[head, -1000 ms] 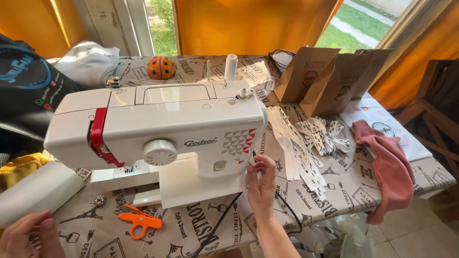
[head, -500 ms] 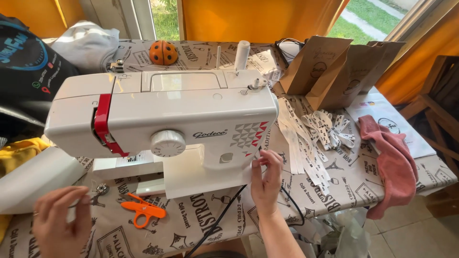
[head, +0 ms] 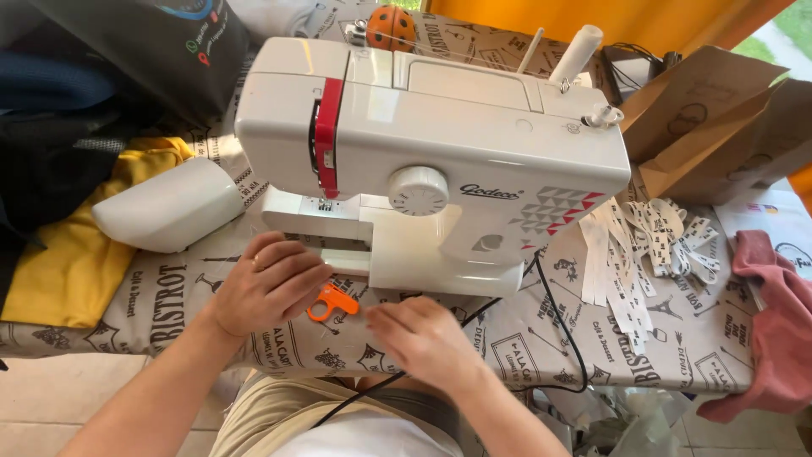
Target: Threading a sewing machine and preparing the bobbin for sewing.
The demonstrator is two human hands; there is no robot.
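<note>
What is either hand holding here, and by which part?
The left hand covers the orange scissors, handles showing; whether it grips them cannot be told. The right hand holds nothing visible.

A heap of narrow white label strips with small dark print lies on the bench at the right of the sewing machine, some fanned out flat, others looped and tangled. Behind them, at the far right, stand two brown cardboard packages, leaning and partly open, one bearing a faint round mark on its side
</note>
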